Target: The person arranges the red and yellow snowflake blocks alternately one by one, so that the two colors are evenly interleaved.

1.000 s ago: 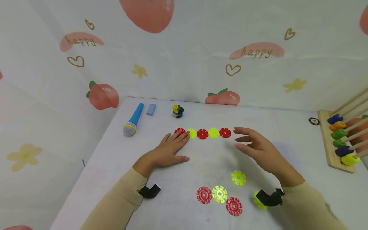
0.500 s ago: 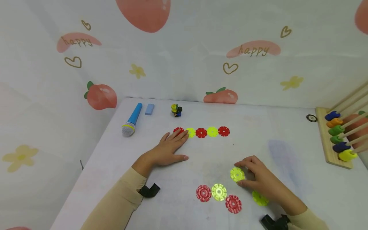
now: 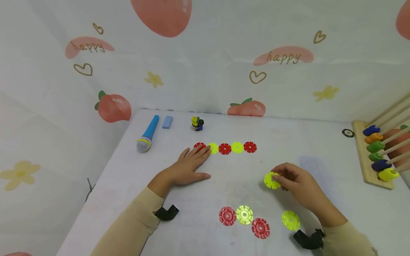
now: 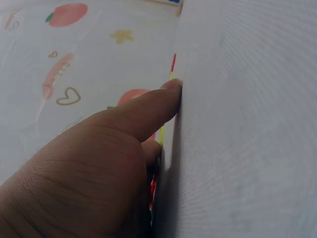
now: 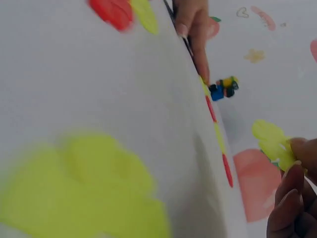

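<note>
A row of flat, notched plastic discs, red and yellow in turn, lies across the table, with a red disc (image 3: 250,147) at its right end. My left hand (image 3: 187,167) rests flat over the row's left end; its spread fingers partly hide a red disc (image 3: 199,145) and touch a yellow disc (image 3: 213,148). Between thumb and fingers my right hand (image 3: 299,185) pinches another yellow disc (image 3: 271,180), raised off the table, also plain in the right wrist view. Nearer me lie two red discs, a yellow disc (image 3: 244,215) and, by the right wrist, one more yellow disc (image 3: 290,220).
At the back left are a toy microphone (image 3: 148,134), a light blue block (image 3: 167,122) and a small yellow and blue toy figure (image 3: 197,123). A wooden rack with coloured beads (image 3: 373,156) stands at the right, beside a small black ring-shaped piece (image 3: 348,133).
My right hand came down from beside the row's right end, took hold of a loose yellow disc and lifted it slightly away. My left hand has stayed in place.
</note>
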`<state>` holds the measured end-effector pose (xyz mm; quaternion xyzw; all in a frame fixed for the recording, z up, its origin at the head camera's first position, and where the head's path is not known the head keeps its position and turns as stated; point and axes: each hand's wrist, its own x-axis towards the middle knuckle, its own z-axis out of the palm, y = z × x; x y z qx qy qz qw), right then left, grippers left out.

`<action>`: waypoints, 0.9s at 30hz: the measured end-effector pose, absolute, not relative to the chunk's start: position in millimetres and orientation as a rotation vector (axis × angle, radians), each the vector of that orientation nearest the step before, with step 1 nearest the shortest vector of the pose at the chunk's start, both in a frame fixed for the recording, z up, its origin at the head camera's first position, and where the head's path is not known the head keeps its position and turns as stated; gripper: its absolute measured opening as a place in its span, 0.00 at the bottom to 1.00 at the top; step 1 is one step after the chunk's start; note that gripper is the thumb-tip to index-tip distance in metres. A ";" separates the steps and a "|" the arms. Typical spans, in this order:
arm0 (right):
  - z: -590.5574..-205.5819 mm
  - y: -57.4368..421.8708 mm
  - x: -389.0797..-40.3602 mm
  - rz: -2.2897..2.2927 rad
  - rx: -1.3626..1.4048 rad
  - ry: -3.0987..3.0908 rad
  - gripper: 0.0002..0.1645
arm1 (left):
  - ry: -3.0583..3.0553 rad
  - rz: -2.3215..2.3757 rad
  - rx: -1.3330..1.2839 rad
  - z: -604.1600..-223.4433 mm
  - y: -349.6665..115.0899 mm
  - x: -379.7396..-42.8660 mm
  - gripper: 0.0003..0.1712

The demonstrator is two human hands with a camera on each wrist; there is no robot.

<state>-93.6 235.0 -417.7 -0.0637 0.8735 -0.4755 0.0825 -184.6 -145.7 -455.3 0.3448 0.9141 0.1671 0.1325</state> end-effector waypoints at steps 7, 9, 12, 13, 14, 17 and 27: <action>-428.1 252.3 -147.2 -1.517 0.037 2.543 0.21 | 2.649 0.483 0.998 -457.0 -144.6 -184.5 0.51; -433.4 253.2 -157.9 -1.556 0.094 2.483 0.22 | 2.652 0.480 0.995 -457.3 -144.4 -184.4 0.51; -438.5 251.6 -165.5 -1.532 0.132 2.471 0.25 | 2.651 0.480 0.994 -457.0 -144.3 -183.9 0.51; -438.7 250.3 -165.5 -1.476 0.115 2.514 0.27 | 2.647 0.480 0.995 -456.8 -144.2 -183.9 0.51; -438.4 248.7 -164.5 -1.395 0.079 2.581 0.28 | 2.647 0.476 0.998 -457.0 -144.4 -184.0 0.52; -437.1 242.6 -160.0 -1.014 -0.168 2.826 0.28 | 2.657 0.461 1.001 -456.3 -144.8 -184.5 0.52; -432.3 228.8 -149.7 -0.381 -0.507 2.899 0.43 | 2.665 0.453 1.001 -455.0 -144.5 -185.1 0.52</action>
